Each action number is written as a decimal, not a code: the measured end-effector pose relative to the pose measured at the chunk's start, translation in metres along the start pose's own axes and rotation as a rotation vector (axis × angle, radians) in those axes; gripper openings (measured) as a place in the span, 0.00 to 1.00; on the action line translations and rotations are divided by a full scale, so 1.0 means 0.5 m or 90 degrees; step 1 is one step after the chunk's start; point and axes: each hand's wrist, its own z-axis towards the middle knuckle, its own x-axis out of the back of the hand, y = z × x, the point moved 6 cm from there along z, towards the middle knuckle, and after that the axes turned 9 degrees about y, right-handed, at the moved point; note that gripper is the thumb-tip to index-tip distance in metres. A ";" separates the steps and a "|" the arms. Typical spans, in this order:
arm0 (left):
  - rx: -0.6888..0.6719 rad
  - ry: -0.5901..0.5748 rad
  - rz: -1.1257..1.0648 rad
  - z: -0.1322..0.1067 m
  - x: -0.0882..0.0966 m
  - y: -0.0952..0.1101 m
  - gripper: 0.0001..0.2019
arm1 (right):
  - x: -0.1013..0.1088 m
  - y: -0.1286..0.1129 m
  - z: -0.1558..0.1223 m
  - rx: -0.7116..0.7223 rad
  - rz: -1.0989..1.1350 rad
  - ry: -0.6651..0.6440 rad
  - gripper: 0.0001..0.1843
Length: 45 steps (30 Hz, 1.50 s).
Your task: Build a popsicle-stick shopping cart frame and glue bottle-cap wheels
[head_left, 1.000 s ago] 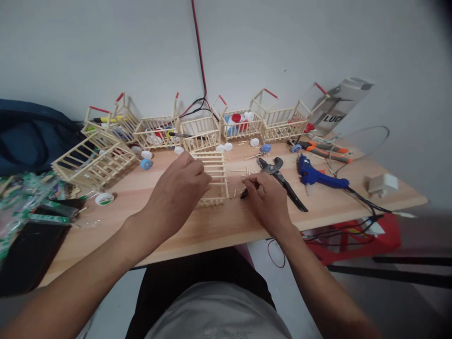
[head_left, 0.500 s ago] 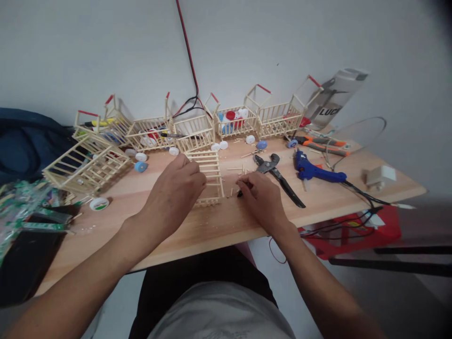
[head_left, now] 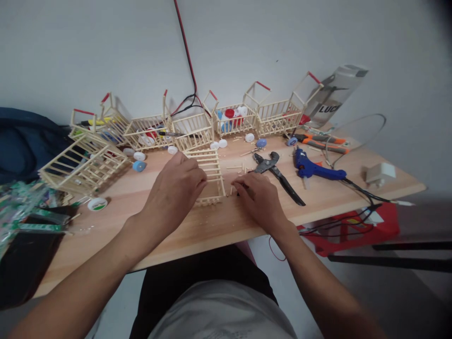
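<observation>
A flat ladder-like frame of thin wooden sticks [head_left: 213, 176] lies on the wooden table [head_left: 219, 221] in front of me. My left hand [head_left: 174, 190] rests on the frame's left side, fingers curled and pressed onto its rungs. My right hand [head_left: 259, 197] lies just right of the frame, fingers pinched near several short loose sticks [head_left: 233, 189]; a small dark thing showed under it earlier and is hidden now. Black pliers [head_left: 273, 169] lie just beyond that hand.
A row of finished stick baskets [head_left: 197, 125] with red handles lines the wall, some holding bottle caps. A larger stick basket [head_left: 83, 162] lies at the left. A blue glue gun [head_left: 314, 169], orange cutters [head_left: 323, 142] and cables lie to the right; green packets [head_left: 24, 207] at the left edge.
My right hand has slid a little left towards the frame, covering the dark thing under its fingers. The left hand stays on the frame. The view has shifted slightly.
</observation>
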 end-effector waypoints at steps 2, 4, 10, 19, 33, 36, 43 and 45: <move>-0.008 -0.002 0.008 -0.001 0.000 0.002 0.09 | 0.001 -0.010 -0.003 0.028 0.018 -0.007 0.09; -0.012 -0.002 0.014 -0.002 -0.001 0.004 0.09 | 0.003 -0.018 -0.005 0.054 0.028 -0.014 0.10; -0.015 -0.001 0.031 -0.002 -0.004 0.007 0.09 | 0.004 -0.033 -0.006 0.096 0.043 -0.039 0.12; -0.012 -0.017 0.030 -0.001 -0.009 0.008 0.09 | -0.004 -0.038 -0.008 0.103 0.059 -0.094 0.12; -0.033 0.001 0.046 0.000 -0.007 0.012 0.11 | -0.009 -0.037 -0.007 0.117 0.037 -0.109 0.14; -0.031 0.000 0.045 -0.001 -0.007 0.013 0.11 | -0.011 -0.036 -0.008 0.116 0.036 -0.117 0.13; -0.036 -0.008 0.052 0.000 -0.008 0.016 0.11 | -0.015 -0.034 -0.008 0.121 0.031 -0.130 0.12; -0.038 -0.001 0.058 0.000 -0.007 0.017 0.11 | -0.016 -0.033 -0.008 0.122 0.029 -0.130 0.12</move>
